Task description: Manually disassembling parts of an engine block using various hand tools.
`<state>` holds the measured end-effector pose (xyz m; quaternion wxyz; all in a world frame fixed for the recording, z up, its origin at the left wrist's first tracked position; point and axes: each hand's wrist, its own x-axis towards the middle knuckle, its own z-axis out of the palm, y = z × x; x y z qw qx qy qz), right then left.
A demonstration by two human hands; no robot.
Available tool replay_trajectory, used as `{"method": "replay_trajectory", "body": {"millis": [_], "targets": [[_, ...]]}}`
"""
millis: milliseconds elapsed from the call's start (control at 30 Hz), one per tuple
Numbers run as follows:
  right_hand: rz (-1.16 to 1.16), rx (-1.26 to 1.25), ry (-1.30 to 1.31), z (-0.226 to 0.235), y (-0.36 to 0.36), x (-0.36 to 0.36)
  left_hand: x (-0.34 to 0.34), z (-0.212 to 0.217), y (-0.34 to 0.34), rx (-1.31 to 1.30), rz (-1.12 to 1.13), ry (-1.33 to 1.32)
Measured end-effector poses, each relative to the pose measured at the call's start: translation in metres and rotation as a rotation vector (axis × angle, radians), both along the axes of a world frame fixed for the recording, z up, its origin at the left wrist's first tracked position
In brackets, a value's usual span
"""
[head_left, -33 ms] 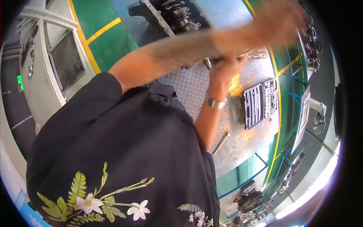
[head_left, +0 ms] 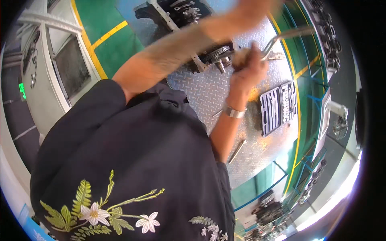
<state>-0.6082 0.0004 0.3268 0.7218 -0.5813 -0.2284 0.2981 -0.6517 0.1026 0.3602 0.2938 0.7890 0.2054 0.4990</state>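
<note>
My right hand [head_left: 250, 66], a watch on its wrist, is closed round a bent metal bar [head_left: 273, 42] shaped like a speed handle; its far end is smeared by motion. My left hand [head_left: 259, 10] is at the top edge, beyond the right one, blurred and partly cut off, so its fingers cannot be made out. Beneath my left forearm lies an open engine block [head_left: 164, 15] with a crankshaft [head_left: 189, 12] showing inside. A toothed wheel [head_left: 219, 53] at its near end is close to the left of my right hand. My forearm hides the block's middle.
The engine stands on a metal tread-plate tabletop [head_left: 193, 90]. An open tool case [head_left: 277, 108] lies to the right, a metal rod [head_left: 237, 152] nearer me. Left is a pale cabinet [head_left: 44, 80]. Along the right run blue frames and racks with engine parts [head_left: 327, 44].
My left hand has swept left and up, away from the right edge. The right hand has shifted slightly right, and the bent bar now shows beyond it. More of the toothed wheel is visible.
</note>
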Motion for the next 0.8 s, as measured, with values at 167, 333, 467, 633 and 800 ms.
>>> {"method": "replay_trajectory", "body": {"millis": [167, 333, 467, 633, 800], "targets": [[0.272, 0.298, 0.212, 0.011, -0.03, 0.058, -0.03, -0.154, 0.044, -0.084, 0.159, -0.131], [0.315, 0.501, 0.264, 0.028, -0.063, 0.075, -0.018, -0.235, -0.019, 0.162, -0.162, 0.648], [0.272, 0.552, 0.153, 0.035, -0.081, 0.072, -0.006, -0.234, -0.021, 0.507, -0.106, 0.873], [0.095, 0.496, 0.076, -0.007, -0.136, 0.078, 0.007, -0.24, -0.003, 0.649, -0.162, 0.836], [-0.167, 0.053, -0.001, -0.12, -0.207, 0.089, 0.008, -0.241, 0.004, 0.76, -0.234, 0.838]]}}
